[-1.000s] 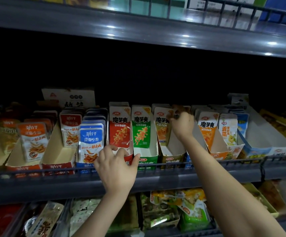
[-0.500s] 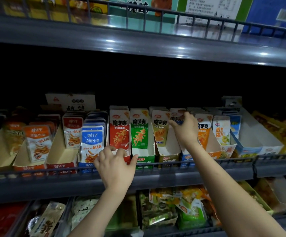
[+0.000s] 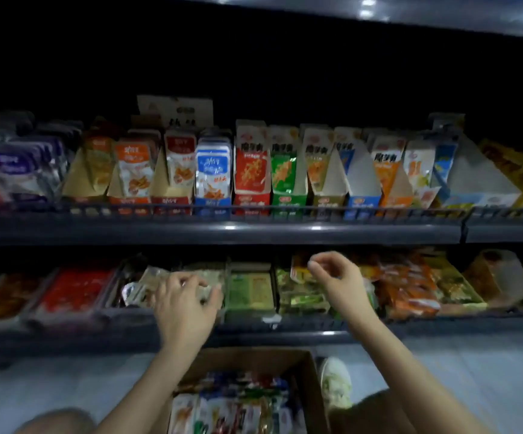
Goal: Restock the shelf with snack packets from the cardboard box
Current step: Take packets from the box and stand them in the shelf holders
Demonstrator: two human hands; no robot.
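Cardboard box [image 3: 249, 358] of snack packets [image 3: 232, 411] below shelf [image 3: 222, 234].
Left hand [image 3: 188, 305], right hand [image 3: 339, 278] loose, empty; best pick one flavour.

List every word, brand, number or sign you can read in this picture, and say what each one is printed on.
Nothing can be read with confidence; the whole picture is motion-blurred.
Red packet: three large dark characters, too blurred to read.
Blue packet: white brand characters, too blurred to read.
White card behind the packets: dark print, unreadable.
Cardboard box: print on the packets inside is too smeared to read.
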